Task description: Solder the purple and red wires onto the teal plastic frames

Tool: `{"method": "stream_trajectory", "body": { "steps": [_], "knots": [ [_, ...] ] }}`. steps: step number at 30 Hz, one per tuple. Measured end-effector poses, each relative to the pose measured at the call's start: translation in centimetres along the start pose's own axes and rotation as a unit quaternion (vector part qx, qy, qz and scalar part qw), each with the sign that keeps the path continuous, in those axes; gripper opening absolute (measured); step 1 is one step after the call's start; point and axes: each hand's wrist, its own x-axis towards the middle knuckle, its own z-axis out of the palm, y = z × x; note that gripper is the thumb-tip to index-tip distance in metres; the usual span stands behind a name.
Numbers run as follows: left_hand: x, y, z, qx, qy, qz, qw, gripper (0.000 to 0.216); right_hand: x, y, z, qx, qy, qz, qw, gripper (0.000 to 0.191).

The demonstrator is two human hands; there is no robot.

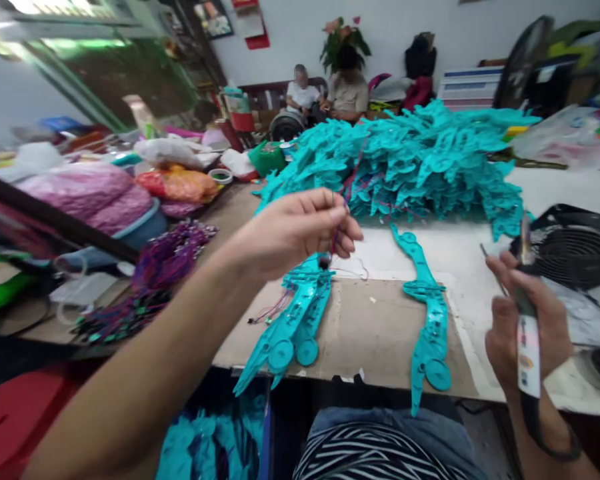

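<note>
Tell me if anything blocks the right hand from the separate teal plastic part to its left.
Nothing visible does: between the right hand, holding a soldering iron, and that teal plastic part, only flat cardboard and white work surface show.

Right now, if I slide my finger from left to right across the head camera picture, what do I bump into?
Red rounded thing → pile of purple wires → left hand → lone turquoise piece → right hand, which holds a pen-shaped tool.
</note>
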Motion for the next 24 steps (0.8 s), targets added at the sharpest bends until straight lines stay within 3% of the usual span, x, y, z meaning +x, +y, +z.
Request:
{"method": "stream_trajectory", "body": {
  "steps": [2,4,7,9,12,16,19,21,24],
  "knots": [
    [0.4,-2.6,2.3,-0.054,-0.063,-0.035,0.996,0.019,2.7,0.0,0.4,0.018,-0.048,-0.035,0.998,0.05],
    [0.8,-5.1,4.3,-0.11,-0.096,-0.051,0.988,0.026,4.2,0.1,1.1,0.051,-0.13,0.0,0.99,0.058],
    [1.1,-8.5,6.3,-0.166,-0.1,-0.063,0.979,0.033,3.7,0.4,1.7,0.139,-0.231,0.162,0.949,0.049],
    [0.9,-10.4,6.8,-0.181,-0.082,-0.068,0.978,0.04,2.6,0.6,1.1,0.199,-0.254,0.28,0.904,0.042],
    [0.1,-12.8,6.7,-0.192,-0.07,-0.084,0.975,0.043,2.2,1.1,-1.5,0.234,-0.274,0.338,0.869,0.043],
    [-1.0,-15.0,7.1,-0.199,-0.11,-0.137,0.964,0.041,4.6,2.8,-3.0,0.119,-0.332,0.248,0.902,0.032],
    [-1.0,-16.6,8.2,-0.206,-0.116,-0.161,0.958,0.043,5.8,4.9,-0.4,0.019,-0.353,0.11,0.929,0.027],
    [-0.7,-17.7,8.8,-0.215,-0.09,-0.154,0.96,0.045,5.2,6.3,1.9,-0.025,-0.368,0.026,0.929,0.026],
    [-0.3,-19.3,9.0,-0.223,-0.04,-0.148,0.963,0.046,2.7,7.2,3.3,-0.031,-0.321,0.017,0.947,0.03]
  ]
}}
